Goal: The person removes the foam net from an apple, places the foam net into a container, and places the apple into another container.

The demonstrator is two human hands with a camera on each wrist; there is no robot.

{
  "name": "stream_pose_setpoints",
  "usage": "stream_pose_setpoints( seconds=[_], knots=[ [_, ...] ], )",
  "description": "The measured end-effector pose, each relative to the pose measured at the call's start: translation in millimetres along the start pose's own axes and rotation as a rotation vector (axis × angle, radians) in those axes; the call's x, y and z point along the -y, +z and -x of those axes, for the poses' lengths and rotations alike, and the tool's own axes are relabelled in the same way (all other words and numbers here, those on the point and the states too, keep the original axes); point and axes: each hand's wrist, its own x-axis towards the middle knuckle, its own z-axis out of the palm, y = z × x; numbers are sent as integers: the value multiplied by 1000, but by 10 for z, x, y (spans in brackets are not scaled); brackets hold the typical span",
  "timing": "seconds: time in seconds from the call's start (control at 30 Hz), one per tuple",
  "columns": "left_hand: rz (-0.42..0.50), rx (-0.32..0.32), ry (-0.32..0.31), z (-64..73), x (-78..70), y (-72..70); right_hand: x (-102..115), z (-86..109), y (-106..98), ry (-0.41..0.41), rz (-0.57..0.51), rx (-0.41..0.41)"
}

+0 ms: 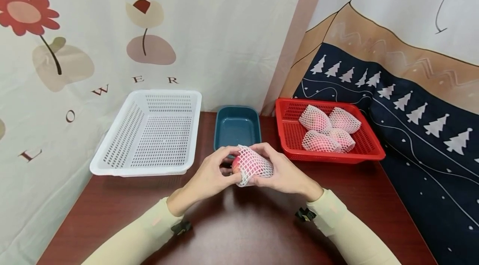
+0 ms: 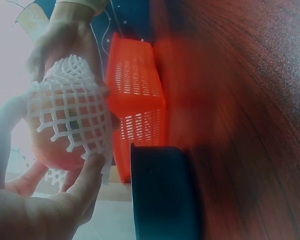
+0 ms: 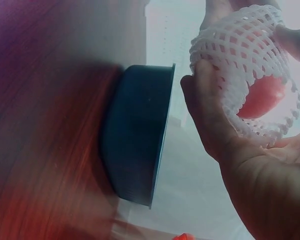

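Note:
Between both hands, above the table, is a red apple (image 1: 235, 165) partly covered by a white foam net sleeve (image 1: 255, 166). My left hand (image 1: 207, 175) holds the bare left end, its thumb and fingers at the edge of the net. From the other side my right hand (image 1: 287, 174) grips the netted end. In the left wrist view the apple's skin (image 2: 55, 150) shows below the net's ragged edge (image 2: 70, 120). The right wrist view shows red fruit (image 3: 264, 96) through the net's open mouth, with the mesh (image 3: 237, 47) stretched around it.
A blue-green plastic tub (image 1: 237, 111) stands just behind the hands. At the left is a white perforated basket (image 1: 157, 140). The red basket (image 1: 292, 132) at the right holds several net-wrapped fruits (image 1: 314, 118). A printed curtain (image 1: 224, 48) hangs behind the brown table (image 1: 359, 206).

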Motion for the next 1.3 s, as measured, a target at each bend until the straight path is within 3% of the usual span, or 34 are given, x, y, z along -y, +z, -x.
stream_pose_setpoints(
  seconds=[0.4, 0.67, 1.03, 1.3],
  knots=[
    [1, -12, -14, 16, 6, -10, 43, -25, -21, -9, 55, 10],
    [13, -20, -4, 26, 33, -36, 85, -32, -39, -57, 181, -15],
    [14, -36, 13, 27, 62, -71, 140, -34, -112, -98, 185, 0],
    [-8, -39, 20, 30, 85, -86, 133, -78, -128, -154, 195, -35]
  ],
)
